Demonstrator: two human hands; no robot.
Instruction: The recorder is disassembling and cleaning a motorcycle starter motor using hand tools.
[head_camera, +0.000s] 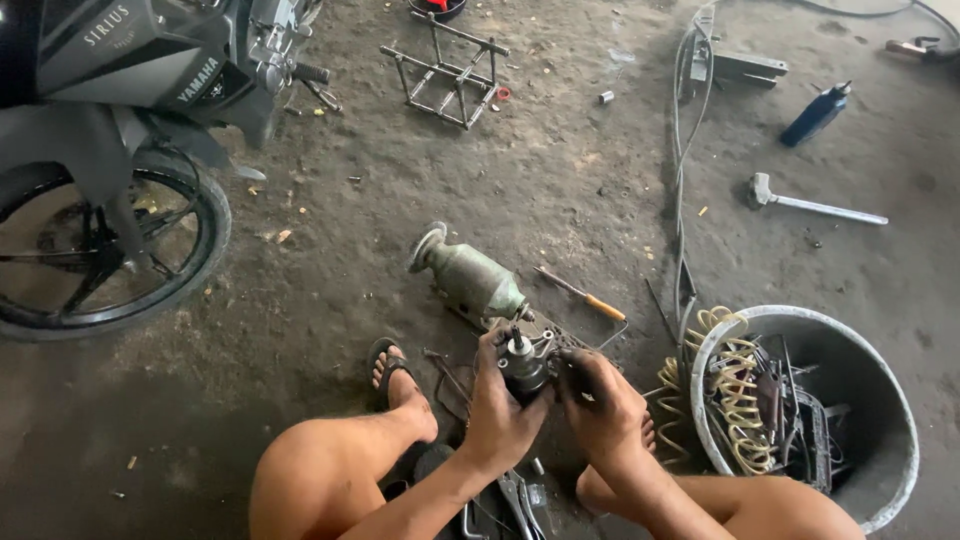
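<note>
- Left hand (505, 415) wrapped around a small dark metal motor part (524, 365), fingers curled on its left side; part held upright, low over the floor (560, 180), between the knees.
- Right hand (600, 405) closed on the part's right side, fingers pressed together against it.
- Just beyond the part: a greenish cylindrical housing (470, 278) lying on its side, with a screwdriver (583, 295) near it.
- Right: grey bucket (895, 400) holding tools and a coiled yellow hose (735, 385).
- Far right: hammer (812, 205), blue bottle (817, 114).
- Upper left: motorcycle wheel (205, 245).
</note>
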